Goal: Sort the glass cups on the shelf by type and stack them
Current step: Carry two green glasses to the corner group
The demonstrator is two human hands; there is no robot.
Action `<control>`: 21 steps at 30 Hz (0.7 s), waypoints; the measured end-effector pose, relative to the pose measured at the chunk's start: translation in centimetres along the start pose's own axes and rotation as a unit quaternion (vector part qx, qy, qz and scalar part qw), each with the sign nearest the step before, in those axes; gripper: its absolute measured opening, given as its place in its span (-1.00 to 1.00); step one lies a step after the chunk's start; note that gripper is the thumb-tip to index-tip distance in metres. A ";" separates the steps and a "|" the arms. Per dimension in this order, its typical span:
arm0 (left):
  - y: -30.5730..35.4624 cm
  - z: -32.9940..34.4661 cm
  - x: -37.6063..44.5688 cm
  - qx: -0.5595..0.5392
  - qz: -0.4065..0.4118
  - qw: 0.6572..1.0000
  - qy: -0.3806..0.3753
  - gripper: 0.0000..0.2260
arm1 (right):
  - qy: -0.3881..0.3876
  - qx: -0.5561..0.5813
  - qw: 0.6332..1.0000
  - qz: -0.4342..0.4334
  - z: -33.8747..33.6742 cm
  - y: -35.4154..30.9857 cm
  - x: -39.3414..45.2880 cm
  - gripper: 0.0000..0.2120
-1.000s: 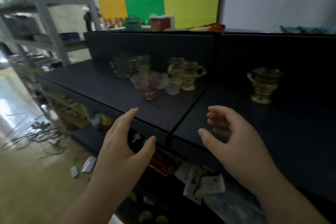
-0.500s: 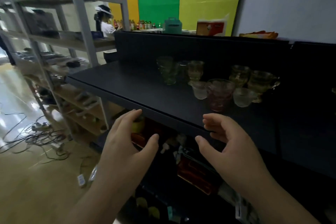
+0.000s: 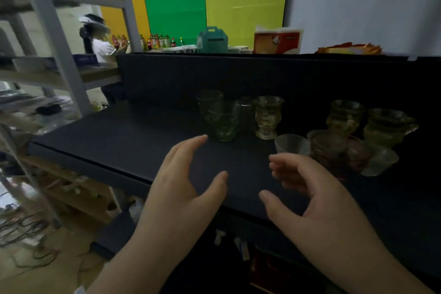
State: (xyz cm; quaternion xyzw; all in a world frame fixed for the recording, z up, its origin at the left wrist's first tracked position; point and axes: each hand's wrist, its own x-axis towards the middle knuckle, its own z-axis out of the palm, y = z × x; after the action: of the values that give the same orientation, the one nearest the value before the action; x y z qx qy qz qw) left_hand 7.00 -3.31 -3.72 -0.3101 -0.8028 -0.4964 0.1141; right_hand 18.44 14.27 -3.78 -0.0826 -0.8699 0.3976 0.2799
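Black shelf [image 3: 133, 136], broad and dark, with a raised back panel. Behind it, coloured wall panels [image 3: 210, 7] in orange, green and yellow; to the left, a grey metal rack [image 3: 55, 38], and past that a person in a white top [image 3: 102, 49].

Lower down, both hands over the shelf's front part, holding nothing. Left hand [image 3: 181, 188] with fingers straight and relaxed, thumb spread. Right hand [image 3: 317, 200] with fingers loosely curled, thumb out, empty (no contact with any cup visible).

Glass cups on the shelf's rear right part: green tumblers [image 3: 220, 118] at the left of the group, one before the other; just beside them an amber footed cup [image 3: 267, 116]; further right two amber handled cups [image 3: 381, 126], side by side. In front, pink cups [image 3: 334, 150] close together, a small clear cup [image 3: 291, 145] just beyond the right fingertips, and another small clear cup [image 3: 379, 162] at the far right.
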 end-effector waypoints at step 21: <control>-13.6 -1.6 26.9 -0.112 -0.015 0.963 -0.244 -0.25 | 0.147 -0.258 0.936 0.190 12.4 -2.8 16.5 -0.23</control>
State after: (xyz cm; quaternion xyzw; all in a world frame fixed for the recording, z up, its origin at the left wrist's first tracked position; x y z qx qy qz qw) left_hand -22.53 1.35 0.32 -0.4208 -0.7502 -0.4937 -0.1278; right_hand -1.92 10.49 -1.31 -0.3731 -0.8600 0.1888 0.2925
